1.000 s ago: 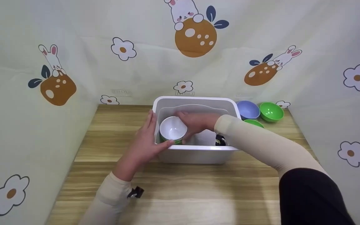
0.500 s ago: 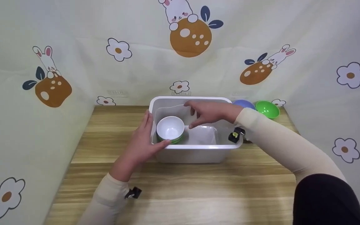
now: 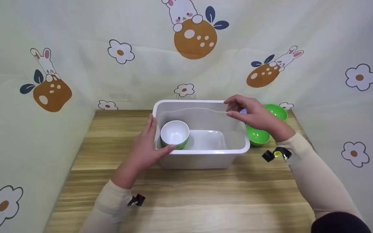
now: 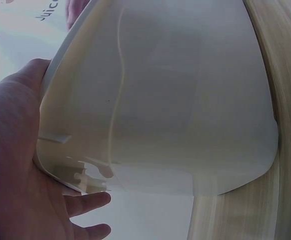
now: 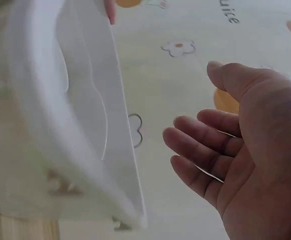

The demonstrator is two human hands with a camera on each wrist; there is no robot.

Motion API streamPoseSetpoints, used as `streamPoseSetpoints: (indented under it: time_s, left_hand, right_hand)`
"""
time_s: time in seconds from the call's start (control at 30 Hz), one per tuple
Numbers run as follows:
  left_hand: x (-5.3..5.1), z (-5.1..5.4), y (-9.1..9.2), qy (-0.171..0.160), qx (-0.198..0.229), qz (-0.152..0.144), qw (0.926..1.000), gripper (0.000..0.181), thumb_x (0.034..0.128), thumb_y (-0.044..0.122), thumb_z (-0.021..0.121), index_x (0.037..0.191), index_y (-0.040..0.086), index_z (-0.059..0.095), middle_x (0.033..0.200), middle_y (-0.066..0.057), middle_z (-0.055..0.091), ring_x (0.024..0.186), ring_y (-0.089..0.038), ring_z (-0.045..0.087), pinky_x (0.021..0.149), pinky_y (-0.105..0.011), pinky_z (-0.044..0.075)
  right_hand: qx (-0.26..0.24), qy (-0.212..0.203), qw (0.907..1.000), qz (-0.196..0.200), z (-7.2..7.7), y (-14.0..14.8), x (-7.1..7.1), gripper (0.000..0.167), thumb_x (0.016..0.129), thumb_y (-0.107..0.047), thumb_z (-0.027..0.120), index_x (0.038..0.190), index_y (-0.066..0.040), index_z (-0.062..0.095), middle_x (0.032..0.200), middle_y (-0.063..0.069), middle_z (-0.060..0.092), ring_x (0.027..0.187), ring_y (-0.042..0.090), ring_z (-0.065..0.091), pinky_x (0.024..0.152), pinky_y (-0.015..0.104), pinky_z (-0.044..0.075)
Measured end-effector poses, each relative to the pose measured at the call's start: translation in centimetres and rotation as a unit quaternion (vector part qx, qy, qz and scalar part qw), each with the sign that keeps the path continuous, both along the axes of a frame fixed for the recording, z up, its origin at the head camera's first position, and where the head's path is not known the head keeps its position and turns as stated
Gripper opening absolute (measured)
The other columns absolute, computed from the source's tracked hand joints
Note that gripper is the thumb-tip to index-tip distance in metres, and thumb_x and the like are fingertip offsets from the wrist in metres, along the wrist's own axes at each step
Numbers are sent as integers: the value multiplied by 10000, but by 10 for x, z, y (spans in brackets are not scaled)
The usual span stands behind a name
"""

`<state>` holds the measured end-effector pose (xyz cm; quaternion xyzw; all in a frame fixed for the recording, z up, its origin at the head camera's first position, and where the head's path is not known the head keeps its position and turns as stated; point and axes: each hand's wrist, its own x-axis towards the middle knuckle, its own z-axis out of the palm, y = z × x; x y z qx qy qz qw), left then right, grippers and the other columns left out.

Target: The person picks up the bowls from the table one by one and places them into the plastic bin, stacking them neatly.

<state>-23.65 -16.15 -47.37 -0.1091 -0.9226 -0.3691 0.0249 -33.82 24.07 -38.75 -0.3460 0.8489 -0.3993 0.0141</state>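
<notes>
A white rectangular bin (image 3: 202, 160) stands on the wooden table. Inside, at its left end, sits a white bowl (image 3: 175, 132) on top of green ones. The left hand (image 3: 139, 152) rests on the bin's left front corner, thumb over the rim and fingers along the outer side; the left wrist view shows this hand (image 4: 20, 160) against the bin wall (image 4: 160, 100). Above the bin's right back corner the right hand (image 3: 254, 113) hangs with relaxed, slightly bent fingers, holding nothing. In the right wrist view that hand (image 5: 250, 145) is beside the bin rim (image 5: 40, 95).
Right of the bin are a green bowl (image 3: 258, 136), another green bowl (image 3: 277, 111) farther back, and a blue bowl (image 3: 243, 111) mostly hidden by the right hand. A printed cloth (image 3: 141, 77) hangs behind and at both sides of the table (image 3: 115, 132).
The right hand has left the stacked bowls inside the bin and moved right, over the rim towards the bowls outside. The left hand has stayed on the bin's corner.
</notes>
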Motion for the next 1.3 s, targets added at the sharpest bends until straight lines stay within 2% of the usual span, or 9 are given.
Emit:
streamPoseSetpoints:
  time_s: [0.07, 0.17, 0.37, 0.57, 0.67, 0.83, 1.13, 1.3]
  left_hand:
    - [0, 0, -1, 13, -40, 10, 10000, 1325, 893, 759, 774, 1770, 49, 79, 1865, -84, -14, 1631, -540, 227, 1275, -711, 276]
    - [0, 0, -2, 3, -65, 27, 10000, 1343, 887, 780, 767, 1769, 45, 71, 1865, -93, -18, 1641, -523, 212, 1280, -704, 269]
    - [0, 0, -2, -82, -84, 28, 9999, 1371, 871, 820, 753, 1772, 65, 46, 1866, -73, -44, 1640, -541, 193, 1271, -728, 256]
    - [-1, 1, 0, -64, -132, 45, 9999, 1370, 867, 830, 747, 1776, 78, 50, 1866, -86, -33, 1633, -553, 205, 1260, -746, 261]
    - [-1, 0, 0, -60, -122, 31, 9999, 1364, 871, 821, 752, 1776, 77, 54, 1866, -89, -28, 1624, -565, 215, 1257, -749, 266]
    - [-1, -1, 0, -13, -44, 35, 10000, 1341, 885, 775, 778, 1774, 66, 68, 1866, -91, -16, 1619, -566, 231, 1263, -731, 279]
    - [-2, -2, 0, -38, -22, 23, 10000, 1354, 880, 790, 770, 1772, 61, 58, 1866, -72, -32, 1635, -538, 211, 1274, -725, 265]
    - [-1, -1, 0, -22, -10, 11, 10000, 1353, 880, 788, 772, 1770, 50, 69, 1865, -85, -28, 1639, -535, 204, 1275, -723, 260]
  right_hand:
    - [-209, 16, 9996, -170, -8, 13, 5, 309, 1067, -152, 766, 1356, -57, 712, 1089, 53, 762, 943, 216, 686, 803, 230, 574]
    - [-476, -15, 9981, -383, -20, 30, 10, 292, 1066, -86, 749, 1342, 1, 708, 1081, 97, 766, 931, 204, 694, 816, 229, 584]
    - [-842, -119, 9914, -995, -43, 58, 21, 271, 1071, -80, 739, 1319, 27, 712, 1089, 193, 746, 962, 187, 710, 848, 216, 591]
    - [-860, 203, 9754, -2020, -73, 76, 30, 253, 1082, -99, 727, 1298, 31, 724, 1099, 151, 740, 981, 129, 670, 860, 170, 549]
    - [-838, 300, 9668, -2395, -86, 80, 36, 242, 1082, -63, 711, 1279, 77, 713, 1082, 200, 738, 931, 115, 653, 821, 156, 526]
    - [-898, 260, 9613, -2592, -102, 83, 43, 203, 1071, 7, 686, 1228, 136, 699, 1034, 275, 714, 875, 137, 635, 779, 157, 509]
    - [-807, 123, 9563, -2807, -134, 100, 36, 234, 1082, -110, 728, 1238, 64, 723, 1054, 177, 737, 901, 102, 635, 788, 153, 515]
    - [-682, 370, 9517, -2970, -145, 107, 32, 235, 1061, -71, 739, 1247, 67, 696, 1138, 201, 722, 973, 155, 635, 810, 173, 497]
